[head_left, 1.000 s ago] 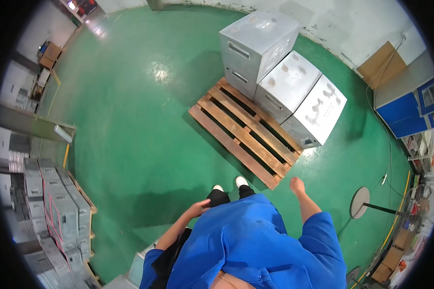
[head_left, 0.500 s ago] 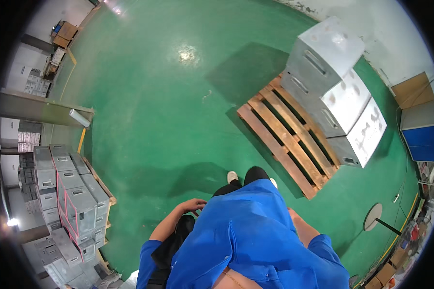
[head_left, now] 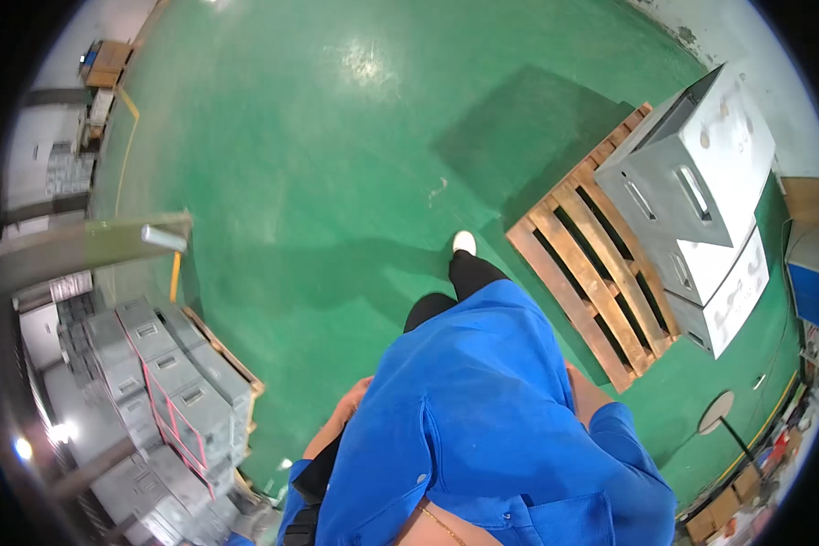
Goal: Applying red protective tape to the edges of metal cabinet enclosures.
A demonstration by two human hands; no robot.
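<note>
The person in a loose blue work jacket (head_left: 482,409) stands on a glossy green painted floor (head_left: 318,164), one foot in a white shoe (head_left: 464,242) stepped forward toward 12 o'clock. The left hand (head_left: 353,397) hangs at the hip at about 8 o'clock from the body, bare and holding nothing; its fingers are mostly hidden behind the jacket, so whether they are apart or together cannot be told. The right hand is tucked out of sight behind the jacket's edge, with only the bare right forearm (head_left: 590,400) showing at about 4 o'clock (its fingers cannot be judged at all). Nearest to that arm, at 2 o'clock, lies a slatted wooden pallet (head_left: 591,273), its near half bare. On its far half stand stacked grey plastic crates with slot handles (head_left: 692,173), touching one another, the upper one tilted in the bent view. At 8 o'clock, well apart from the left hand, a second stack of grey lidded crates (head_left: 168,382) sits on another wooden pallet.
</note>
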